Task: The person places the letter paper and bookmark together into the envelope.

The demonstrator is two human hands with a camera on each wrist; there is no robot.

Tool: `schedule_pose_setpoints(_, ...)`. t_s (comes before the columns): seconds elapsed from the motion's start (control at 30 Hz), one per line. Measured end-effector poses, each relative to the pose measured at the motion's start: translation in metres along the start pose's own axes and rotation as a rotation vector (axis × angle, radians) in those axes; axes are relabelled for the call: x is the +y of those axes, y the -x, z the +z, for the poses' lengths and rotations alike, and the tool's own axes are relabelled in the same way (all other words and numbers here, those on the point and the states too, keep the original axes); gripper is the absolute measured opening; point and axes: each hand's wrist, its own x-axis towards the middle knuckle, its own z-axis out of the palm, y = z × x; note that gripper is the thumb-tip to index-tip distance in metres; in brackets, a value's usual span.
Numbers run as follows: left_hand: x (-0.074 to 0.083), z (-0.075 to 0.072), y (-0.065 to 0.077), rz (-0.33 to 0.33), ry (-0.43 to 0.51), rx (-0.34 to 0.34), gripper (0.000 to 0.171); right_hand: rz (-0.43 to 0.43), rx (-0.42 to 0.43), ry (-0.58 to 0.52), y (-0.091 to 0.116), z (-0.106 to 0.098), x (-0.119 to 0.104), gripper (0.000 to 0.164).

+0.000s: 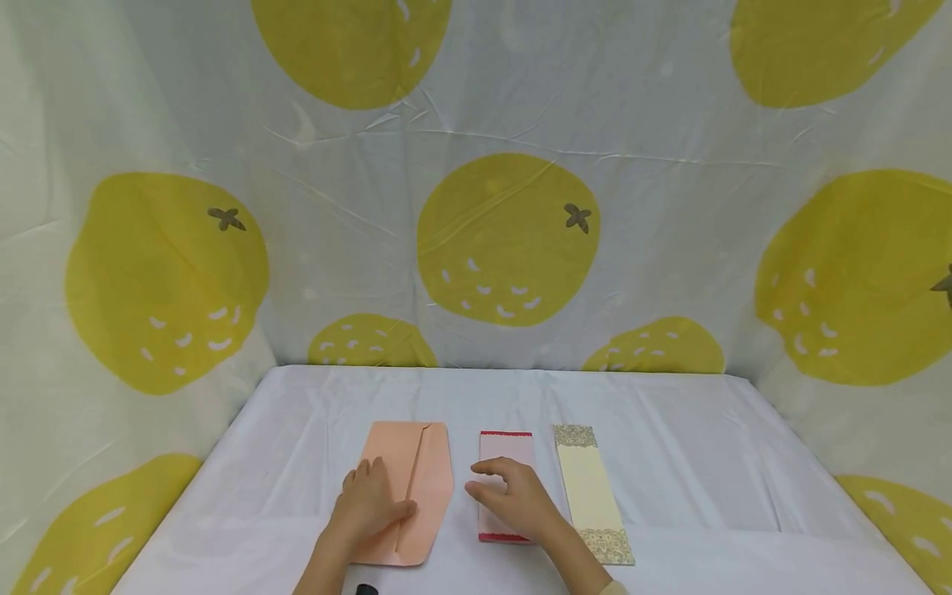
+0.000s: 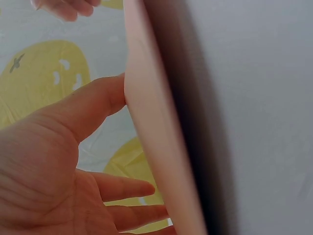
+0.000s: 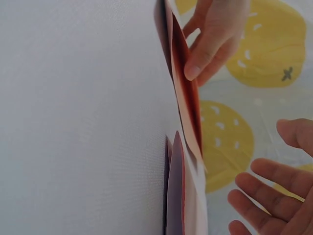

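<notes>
A peach envelope (image 1: 430,516) with a pointed flap edge on its right lies on the white cloth. My left hand (image 1: 364,502) rests on its left part, thumb pressing near the flap's seam. In the left wrist view, the thumb and fingertips touch the face of the envelope (image 2: 151,112). My right hand (image 1: 521,500) hovers over a pale pink card-like piece (image 1: 506,447) with red edges, its fingers loosely bent and apart. The right wrist view has that right hand (image 3: 283,196) holding nothing, while the peach envelope (image 3: 183,93) gapes slightly near the left thumb.
To the right lies a long cream strip (image 1: 587,487) with patterned gold ends. A small black object (image 1: 367,589) shows at the bottom edge. White cloth (image 1: 706,463) covers the table, and a curtain (image 1: 654,248) with yellow fruit hangs around it.
</notes>
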Motion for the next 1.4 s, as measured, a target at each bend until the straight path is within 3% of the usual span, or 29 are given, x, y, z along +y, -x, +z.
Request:
schedule_pose_setpoints(0.27, -0.004, -0.001, -0.002, 0.035, 0.035, 0.029, 0.093, 0.012, -0.012, -0.018, -0.005, 0.006, 0.001, 0.043)
schedule_pose_setpoints(0.53, -0.010, -0.007, -0.006, 0.047, 0.069, 0.007, 0.094, 0.005, -0.001, -0.030, -0.008, 0.013, 0.004, 0.036)
schedule_pose_setpoints(0.7, -0.017, -0.012, -0.007, 0.052, 0.160, -0.009, 0.095, 0.000, 0.009, -0.032, -0.012, 0.017, 0.006, 0.035)
schedule_pose_setpoints(0.9, -0.022, -0.017, -0.005, 0.012, 0.259, -0.023, 0.095, -0.026, 0.035, -0.056, -0.017, 0.025, 0.008, 0.027)
schedule_pose_setpoints(1.17, -0.023, -0.020, -0.004, -0.006, 0.305, -0.045, 0.093, 0.025, 0.097, -0.184, -0.027, 0.039, 0.001, 0.010)
schedule_pose_setpoints(1.4, -0.022, -0.021, -0.003, 0.001, 0.313, -0.038, 0.090, 0.068, 0.167, -0.286, -0.032, 0.048, -0.004, 0.008)
